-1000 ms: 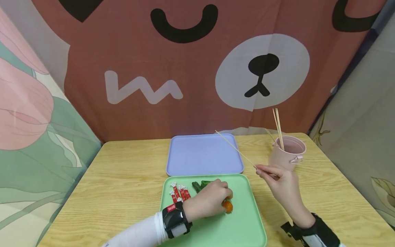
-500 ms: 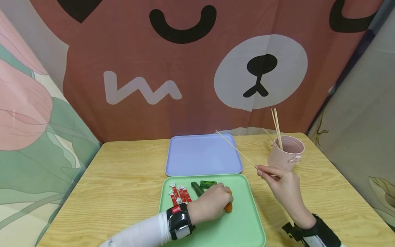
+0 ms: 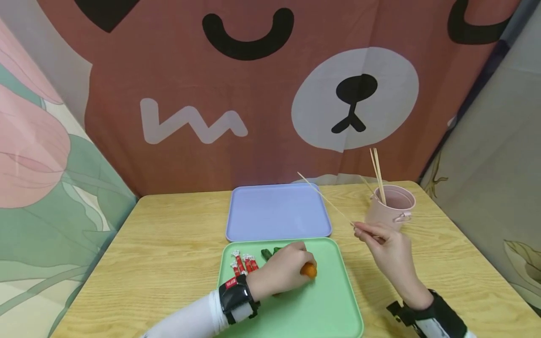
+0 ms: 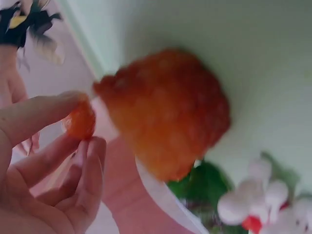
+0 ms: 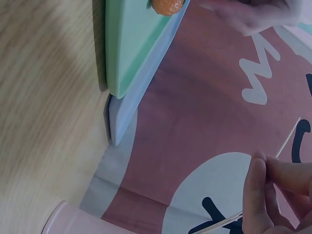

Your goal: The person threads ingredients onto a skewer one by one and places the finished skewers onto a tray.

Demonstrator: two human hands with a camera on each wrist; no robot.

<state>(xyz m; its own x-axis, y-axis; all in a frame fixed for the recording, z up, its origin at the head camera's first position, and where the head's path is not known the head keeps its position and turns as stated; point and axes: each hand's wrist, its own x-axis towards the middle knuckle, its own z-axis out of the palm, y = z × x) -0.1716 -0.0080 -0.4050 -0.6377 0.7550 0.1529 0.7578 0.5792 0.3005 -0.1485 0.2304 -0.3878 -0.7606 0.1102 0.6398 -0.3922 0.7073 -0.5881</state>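
Observation:
My left hand [image 3: 284, 270] is over the green tray [image 3: 325, 310]. In the left wrist view its thumb and fingers pinch a small orange piece [image 4: 80, 122], like a lumpy ball of food. Closer to that camera is a bigger reddish-orange chunk [image 4: 170, 112], above the tray surface in the picture. From the head, an orange piece [image 3: 308, 270] shows right at the left fingertips. Thumb and fingers of my right hand [image 3: 390, 251] pinch a thin bamboo skewer [image 3: 325, 199], which slants up and left over the blue tray's right edge.
Red-wrapped sticks [image 3: 243, 263] with white ends and green pieces [image 3: 266, 254] lie on the green tray. A blue tray [image 3: 279, 213] stands behind it. The pink bucket [image 3: 382, 213] at the back right holds several skewers [image 3: 377, 176]. A bear-print cloth [image 3: 190, 159] hangs behind the table.
Two orange pieces showed by my left fingertips half a second ago; one shows there now, slightly farther up the tray. The skewer's far tip has risen a little in my right hand.

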